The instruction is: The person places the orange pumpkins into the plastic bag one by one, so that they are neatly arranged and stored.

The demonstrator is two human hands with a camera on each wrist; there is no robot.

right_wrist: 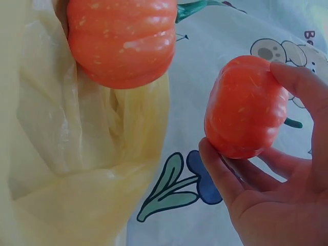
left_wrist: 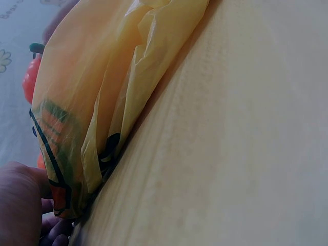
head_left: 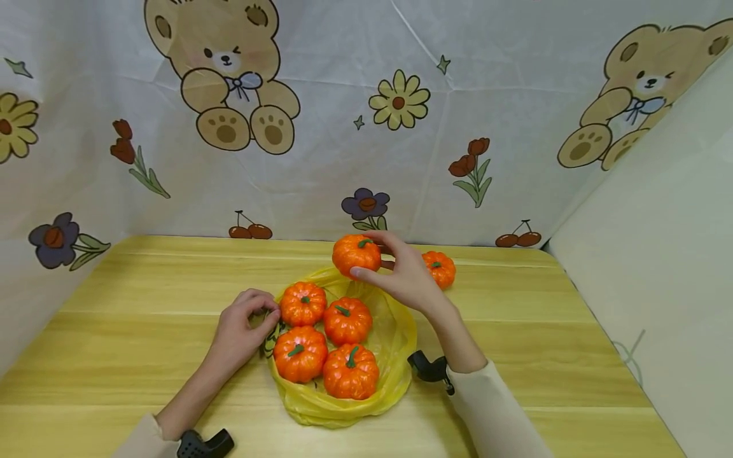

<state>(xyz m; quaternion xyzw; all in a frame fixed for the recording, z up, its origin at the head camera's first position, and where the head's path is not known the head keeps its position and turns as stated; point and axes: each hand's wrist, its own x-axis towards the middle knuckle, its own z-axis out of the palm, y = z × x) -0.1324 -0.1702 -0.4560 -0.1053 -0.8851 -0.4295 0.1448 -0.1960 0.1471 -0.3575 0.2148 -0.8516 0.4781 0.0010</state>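
Note:
A yellow plastic bag (head_left: 399, 337) lies wide on the table with its rim rolled down, and several small orange toy pumpkins (head_left: 348, 321) with green stems sit in it. My right hand (head_left: 408, 277) holds another toy pumpkin (head_left: 354, 256) above the bag's far rim, thumb on one side and fingers on the other, as the right wrist view also shows. At the bag's left edge, my left hand (head_left: 243, 327) pinches the printed plastic between thumb and fingers. In the left wrist view, the bag's side (left_wrist: 118, 82) rises from those fingertips.
One more toy pumpkin (head_left: 439, 270) stands on the wooden table (head_left: 532, 356), beyond my right wrist. A white cloth (head_left: 321, 165) printed with bears and flowers hangs behind the table's far edge. A pale wall (head_left: 658, 254) borders the right side.

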